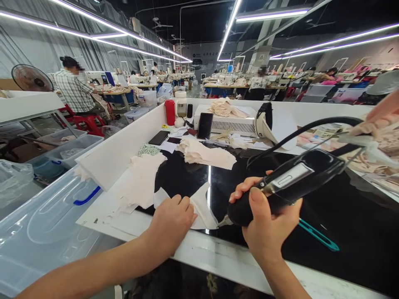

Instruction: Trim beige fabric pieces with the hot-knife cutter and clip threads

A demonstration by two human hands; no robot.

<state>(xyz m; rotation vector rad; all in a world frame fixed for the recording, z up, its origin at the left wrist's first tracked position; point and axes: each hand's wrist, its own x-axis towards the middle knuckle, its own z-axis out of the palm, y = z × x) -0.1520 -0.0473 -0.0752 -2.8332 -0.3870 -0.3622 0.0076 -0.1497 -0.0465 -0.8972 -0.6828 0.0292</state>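
My right hand [269,220] is wrapped round a black handheld tool [289,182] with a silver plate and a cable. The tool's narrow metal tip touches the right corner of a white fabric piece [204,207] on the glossy black tabletop [230,187]. My left hand [174,224] rests on the left part of that piece, its fingers curled and pressed together; whether they pinch the cloth is hidden. Left of it lies a pile of cream fabric pieces [140,180], and a second stack [207,153] sits farther back.
A teal tool [319,234] lies at the right. Behind are a phone [205,125], a white box unit [229,124], a red can [170,112] and a low white wall [124,137]. Another person's hand [385,112] shows at the right edge. Plastic bins stand left.
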